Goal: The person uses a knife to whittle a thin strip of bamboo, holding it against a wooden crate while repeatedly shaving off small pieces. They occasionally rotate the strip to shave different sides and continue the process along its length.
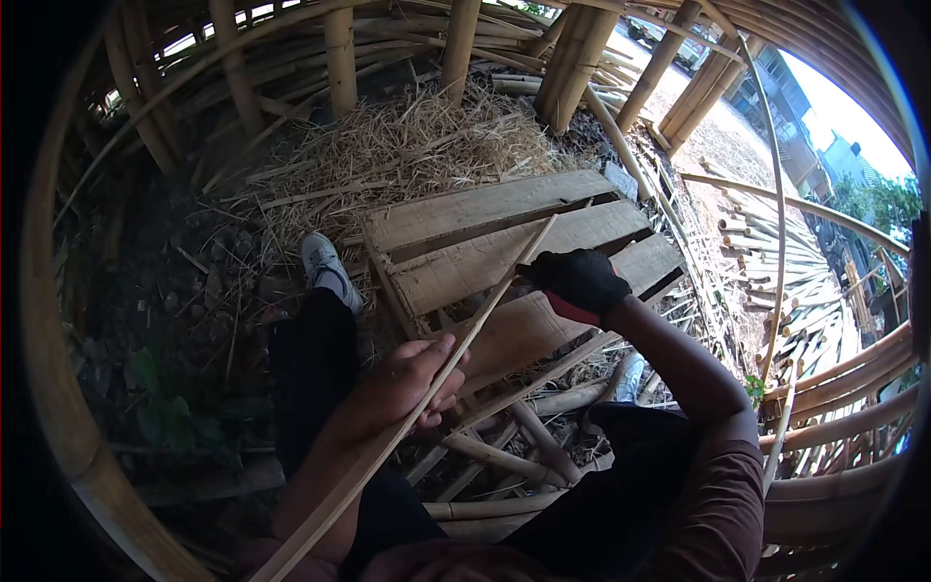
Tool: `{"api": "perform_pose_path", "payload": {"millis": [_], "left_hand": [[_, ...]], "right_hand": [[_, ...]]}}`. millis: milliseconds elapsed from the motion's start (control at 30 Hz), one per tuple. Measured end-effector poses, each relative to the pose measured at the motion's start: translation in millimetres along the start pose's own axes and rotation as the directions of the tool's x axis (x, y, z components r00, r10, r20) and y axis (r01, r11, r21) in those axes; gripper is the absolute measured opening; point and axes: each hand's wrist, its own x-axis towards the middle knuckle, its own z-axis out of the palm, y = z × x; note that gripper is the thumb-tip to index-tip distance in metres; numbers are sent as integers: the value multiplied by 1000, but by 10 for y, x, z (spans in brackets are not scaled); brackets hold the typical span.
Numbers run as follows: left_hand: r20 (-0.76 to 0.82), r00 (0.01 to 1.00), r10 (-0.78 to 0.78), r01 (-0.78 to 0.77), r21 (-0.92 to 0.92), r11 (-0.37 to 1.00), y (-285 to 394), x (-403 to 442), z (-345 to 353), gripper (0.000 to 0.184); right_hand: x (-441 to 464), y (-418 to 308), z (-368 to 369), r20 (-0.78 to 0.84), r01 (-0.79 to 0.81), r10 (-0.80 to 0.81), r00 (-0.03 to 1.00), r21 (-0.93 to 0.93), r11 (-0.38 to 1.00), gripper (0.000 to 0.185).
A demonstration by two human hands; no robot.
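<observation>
A long split bamboo strip point(456, 355) runs slantwise from the bottom left up to a tip above the wooden crate. My bare left hand point(424, 378) is closed around the strip at about its middle. Near the strip's far end is my right hand point(578, 282), in a black glove with a red part. Its fingers are curled, and the fingertips reach the strip's edge. What the glove holds, if anything, is hidden. Below both hands stands the slatted wooden crate point(485, 209), with gaps between its boards.
A heap of dry shavings point(417, 145) lies behind the crate. Upright bamboo posts point(340, 63) stand at the back. Cut bamboo poles point(776, 252) are stacked on the right. A thin bamboo pole point(779, 194) rises near my right side. My shoe point(330, 267) is left of the crate.
</observation>
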Motion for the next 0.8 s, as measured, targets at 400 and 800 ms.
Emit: {"api": "perform_pose_path", "payload": {"millis": [400,800], "left_hand": [[4,1000,10,-10,69,998,-65,27,-28,36],[9,1000,11,-12,83,997,-49,21,-23,36]], "right_hand": [[-1,251,40,87,-33,42,995,-92,995,28],[0,175,27,-2,94,-94,996,-23,995,22]]}}
